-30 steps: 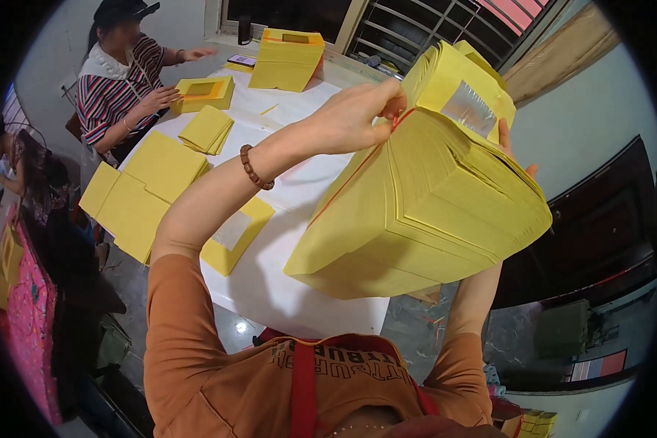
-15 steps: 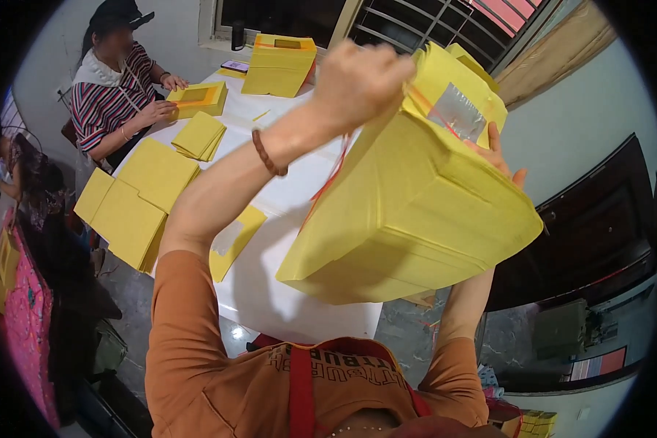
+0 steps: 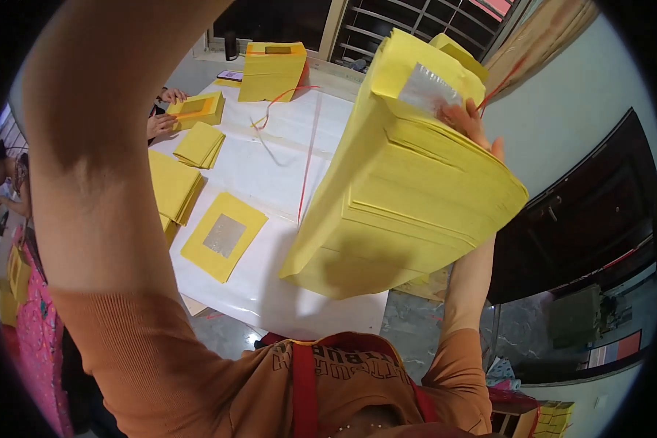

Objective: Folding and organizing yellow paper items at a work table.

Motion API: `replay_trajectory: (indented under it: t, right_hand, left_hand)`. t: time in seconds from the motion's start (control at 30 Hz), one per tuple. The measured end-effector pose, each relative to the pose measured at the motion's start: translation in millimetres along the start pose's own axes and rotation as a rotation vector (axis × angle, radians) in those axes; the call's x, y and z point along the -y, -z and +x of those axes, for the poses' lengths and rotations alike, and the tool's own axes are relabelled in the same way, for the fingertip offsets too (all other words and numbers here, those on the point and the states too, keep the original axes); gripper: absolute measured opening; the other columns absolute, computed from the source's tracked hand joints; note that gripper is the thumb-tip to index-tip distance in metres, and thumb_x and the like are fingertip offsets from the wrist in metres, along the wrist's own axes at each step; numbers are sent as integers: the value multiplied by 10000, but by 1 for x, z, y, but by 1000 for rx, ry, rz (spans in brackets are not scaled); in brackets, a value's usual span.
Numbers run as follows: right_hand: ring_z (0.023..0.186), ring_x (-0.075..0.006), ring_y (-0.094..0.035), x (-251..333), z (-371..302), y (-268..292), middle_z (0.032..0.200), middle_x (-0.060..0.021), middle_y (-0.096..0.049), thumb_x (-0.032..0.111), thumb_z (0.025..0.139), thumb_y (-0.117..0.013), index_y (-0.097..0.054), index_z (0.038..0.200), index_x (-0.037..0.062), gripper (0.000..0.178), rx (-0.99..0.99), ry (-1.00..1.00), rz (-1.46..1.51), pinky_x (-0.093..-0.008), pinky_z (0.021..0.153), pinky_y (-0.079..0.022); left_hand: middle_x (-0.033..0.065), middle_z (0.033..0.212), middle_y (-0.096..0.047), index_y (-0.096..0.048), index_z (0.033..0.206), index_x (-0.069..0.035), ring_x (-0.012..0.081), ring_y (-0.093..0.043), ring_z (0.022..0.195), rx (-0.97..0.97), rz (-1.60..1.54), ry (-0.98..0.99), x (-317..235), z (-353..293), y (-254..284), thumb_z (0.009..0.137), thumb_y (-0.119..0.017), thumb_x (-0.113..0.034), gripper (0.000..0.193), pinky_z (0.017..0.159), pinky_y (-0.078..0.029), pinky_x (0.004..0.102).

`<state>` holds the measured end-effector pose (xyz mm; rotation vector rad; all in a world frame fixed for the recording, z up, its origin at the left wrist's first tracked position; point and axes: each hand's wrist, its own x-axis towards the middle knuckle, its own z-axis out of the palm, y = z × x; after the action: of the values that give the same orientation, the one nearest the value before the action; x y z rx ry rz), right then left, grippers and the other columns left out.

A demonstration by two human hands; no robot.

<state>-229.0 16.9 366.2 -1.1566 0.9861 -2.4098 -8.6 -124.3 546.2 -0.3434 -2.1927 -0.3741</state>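
A thick bundle of yellow paper (image 3: 409, 197) with a silver patch (image 3: 428, 87) on its top end leans tilted over the table in front of me. My right hand (image 3: 471, 128) grips its upper right edge; the fingers are partly blurred and the forearm passes behind the bundle. A red string (image 3: 505, 82) runs up and to the right from beside that hand. My left arm is raised high across the left side, and its hand is out of the picture. More red string (image 3: 308, 164) lies on the white tabletop (image 3: 270, 164) to the left of the bundle.
A yellow pad with a silver patch (image 3: 224, 232), a small yellow stack (image 3: 198, 144) and larger stacks (image 3: 174, 186) lie at left. Farther back, a co-worker's hands touch a yellow block (image 3: 197, 109). Beyond stand a taller yellow bundle (image 3: 271, 73) and a phone (image 3: 230, 76).
My left hand has moved from the bundle's top up and out of view. The bundle has tilted slightly, and red string now lies across the table.
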Motion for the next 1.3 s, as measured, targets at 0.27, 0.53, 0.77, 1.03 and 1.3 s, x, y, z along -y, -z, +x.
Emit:
replay_trajectory:
  t: [0.27,0.53,0.77,1.03,1.3]
  right_hand:
    - [1006,-200,-516,-14,1,-16,1242,-119,-435,473,906,-370,-252,1367,11,663,171,332,-340,-344,875,-436]
    - [1047,-222,-510,-6,-8,-4,1164,-119,-525,466,901,-376,-401,1285,29,583,-155,77,-207,-366,878,-439]
    - [1068,-228,-498,8,-13,9,1140,-121,-533,449,907,-355,-438,1240,20,550,-138,-97,-104,-381,915,-415]
    - [1071,-231,-494,18,-13,14,1089,-119,-550,443,910,-336,-464,1199,5,540,23,-173,-8,-387,941,-395]
    - [1074,-233,-492,20,2,25,1045,-117,-565,437,912,-319,-486,1163,-9,538,162,-224,100,-393,965,-377]
  left_hand:
    - [172,1106,-561,-513,1168,-2,223,-539,1008,61,-323,-339,21,60,-10,884,-497,-175,333,809,-454,301]
    - [164,1158,-516,-423,1245,4,239,-479,1101,-67,-1039,201,168,-14,-78,881,-534,-286,479,915,-396,344]
    - [222,1153,-481,-429,1214,-88,391,-501,1044,384,-31,1131,261,-307,-314,769,-523,-204,469,889,-407,452]
    - [145,1031,-511,-535,1074,-76,330,-496,970,325,129,962,259,-357,-358,774,-507,-77,301,796,-433,453]
    - [89,1004,-569,-532,1156,-67,202,-534,829,272,-1205,1113,264,-349,-416,861,-467,-158,315,757,-437,335]
